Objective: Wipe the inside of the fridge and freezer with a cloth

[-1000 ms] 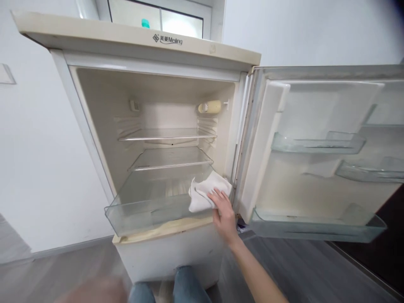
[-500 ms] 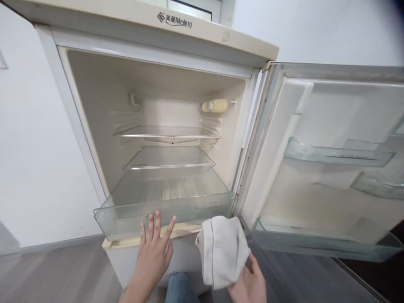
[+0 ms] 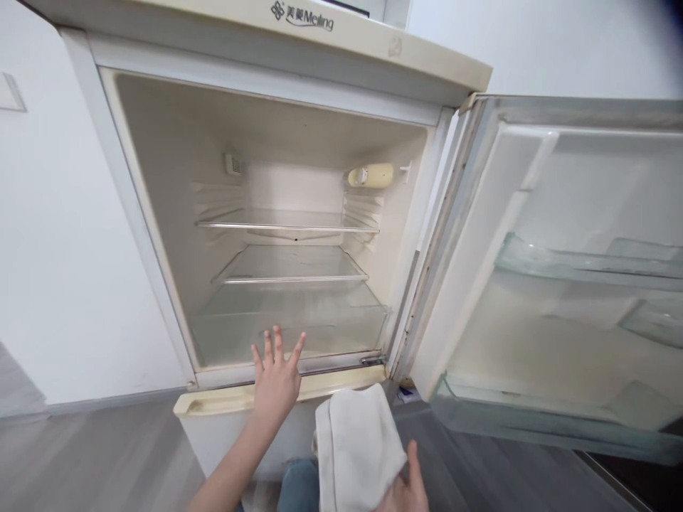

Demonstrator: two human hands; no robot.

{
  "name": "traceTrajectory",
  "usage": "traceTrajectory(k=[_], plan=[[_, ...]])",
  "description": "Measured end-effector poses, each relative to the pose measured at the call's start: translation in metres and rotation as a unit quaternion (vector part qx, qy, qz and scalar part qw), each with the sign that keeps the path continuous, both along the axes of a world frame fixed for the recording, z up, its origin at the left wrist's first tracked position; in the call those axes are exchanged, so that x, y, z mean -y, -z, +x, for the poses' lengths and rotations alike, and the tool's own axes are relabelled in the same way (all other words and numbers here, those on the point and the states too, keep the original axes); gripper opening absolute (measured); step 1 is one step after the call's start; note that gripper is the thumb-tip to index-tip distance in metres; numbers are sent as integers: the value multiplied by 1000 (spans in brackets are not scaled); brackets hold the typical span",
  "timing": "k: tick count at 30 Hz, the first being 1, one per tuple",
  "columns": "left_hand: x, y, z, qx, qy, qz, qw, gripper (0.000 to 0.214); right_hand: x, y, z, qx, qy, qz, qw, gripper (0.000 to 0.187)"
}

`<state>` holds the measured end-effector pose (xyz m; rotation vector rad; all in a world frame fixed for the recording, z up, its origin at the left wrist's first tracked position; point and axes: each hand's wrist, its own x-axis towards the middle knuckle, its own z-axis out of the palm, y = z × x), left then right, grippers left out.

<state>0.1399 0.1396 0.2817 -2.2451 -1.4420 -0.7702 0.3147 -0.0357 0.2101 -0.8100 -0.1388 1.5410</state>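
Below the clear drawer [image 3: 224, 338], right fingers [image 3: 415, 466] grip a folded white cloth [image 3: 360, 448]; left fingers [image 3: 278, 346] splay wide, empty

A grey, streaked floor [image 3: 122, 455] carries the pale refrigerator [image 3: 160, 213]. Inside it, an upper shelf [image 3: 288, 219] and a lower shelf [image 3: 293, 263] sit above a clear drawer [image 3: 229, 334].

apparently a home, household fridge [image 3: 296, 186], grey wood-look floor [image 3: 117, 459], plain white walls [image 3: 69, 235]
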Motion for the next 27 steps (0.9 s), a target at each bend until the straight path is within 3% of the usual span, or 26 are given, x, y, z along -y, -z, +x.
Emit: traceTrajectory(k=[6, 11, 15, 22, 27], plan=[[-32, -3, 11, 15, -4, -12, 1000, 79, 2, 15, 3, 40, 26, 1, 999, 89], [-57, -6, 14, 3, -11, -11, 1000, 82, 8, 10, 1, 46, 3, -6, 999, 87], [-72, -11, 19, -6, -20, -31, 999, 78, 9, 9, -4, 7, 25, -18, 1000, 89], [-88, -16, 26, -10, -36, -46, 998, 71, 6, 15, -9, -65, 42, -49, 996, 90], [-95, -21, 29, 13, -29, -75, 997, 68, 7, 6, -13, -54, 33, -38, 997, 87]])
